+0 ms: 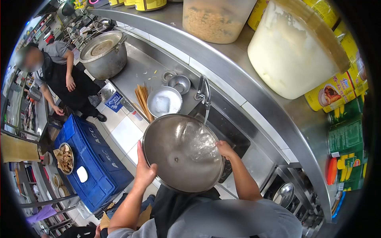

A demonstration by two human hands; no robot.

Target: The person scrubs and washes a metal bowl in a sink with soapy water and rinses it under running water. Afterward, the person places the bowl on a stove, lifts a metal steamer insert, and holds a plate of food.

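Closest in, the left hand [146,168] holds the near-left rim of a wide round metal dome [180,158], fingers straight along the outside and thumb set apart at the edge, while the right hand [225,149] pinches the opposite rim with its fingers curled. The dome is tilted, hollow side up, in front of the person and partly over the sink [234,125]; I cannot tell whether it is a lid or a bowl. It looks stiff and hard to break, probably awkward more for its breadth than its weight, though pooled water would make it heavier. The wet, shiny surface is likely slippery, so opposite points on the rim seem the surest hold; the smooth middle offers little grip. Just beyond, a tap [203,91] pours water into it. Farther along the tabletop [139,69] sit a metal bowl [149,105] of white foam and, well apart, a large pot [105,59].
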